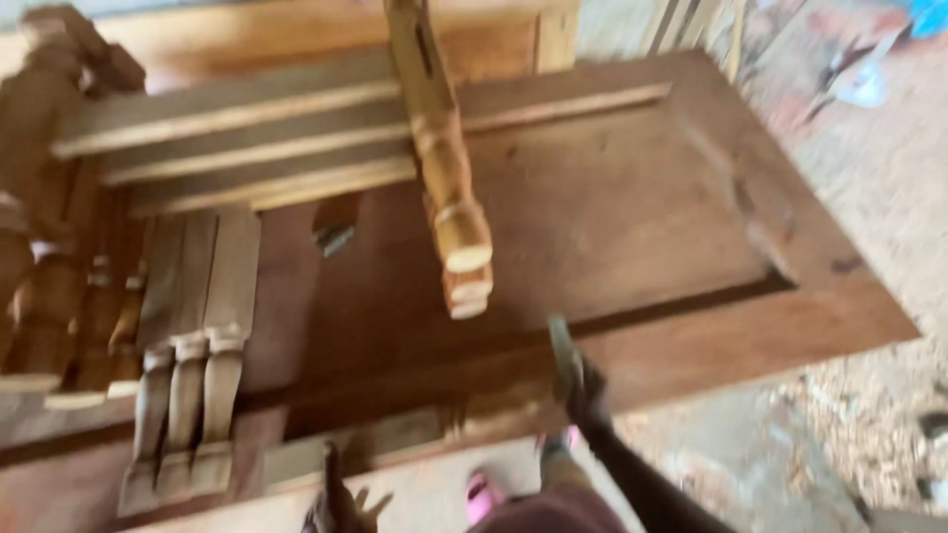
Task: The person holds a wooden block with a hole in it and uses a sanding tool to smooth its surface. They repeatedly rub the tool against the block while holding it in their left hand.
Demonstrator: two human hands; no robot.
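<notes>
1. Filling most of the view, a large brown wooden panel with a raised frame lies flat, one corner out over a floor strewn with wood shavings
2. Lying across the panel's far left part is a stack of long pale planks, side by side and running left to right
3. Crossing over those planks, a light turned leg points toward the camera, its cut end hanging above the panel's recessed middle
4. Resting at the left, three more turned legs lie close together, square ends toward the near edge; darker turned pieces sit further left, blurred
5. Near the bottom middle, the right hand is closed around a narrow greenish tool that stands up from the fist, right at the panel's near edge; what kind of tool it is cannot be told through the blur
6. Low at the bottom edge, the left hand is open with fingers spread, holding nothing, just beside the panel's near rail
7. Between the two arms shows a pink sandal on the floor
</notes>
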